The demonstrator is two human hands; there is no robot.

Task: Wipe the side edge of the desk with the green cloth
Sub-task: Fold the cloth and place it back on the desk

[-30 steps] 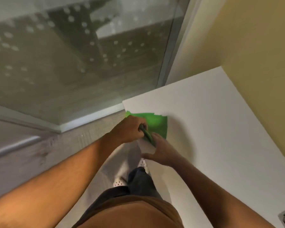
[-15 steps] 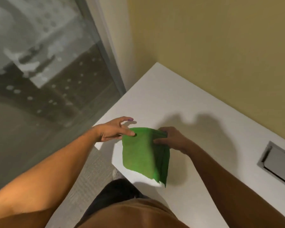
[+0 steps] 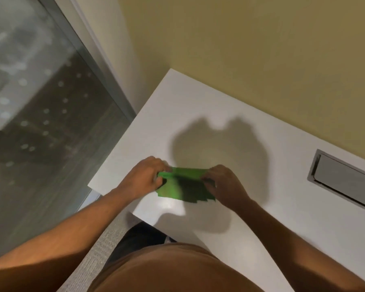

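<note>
Green cloth (image 3: 183, 187) is pinched by left hand (image 3: 144, 179) and right hand (image 3: 224, 184) over white desk (image 3: 230, 127); grey hatch (image 3: 343, 180) lies right, glass (image 3: 40, 114) left.

Single head-worn view, looking steeply down and forward from close above the white surface (image 3: 198, 114). Wearer's torso fills the near edge. Glass wall (image 3: 40, 123) left, yellow wall (image 3: 261, 49) far.
</note>
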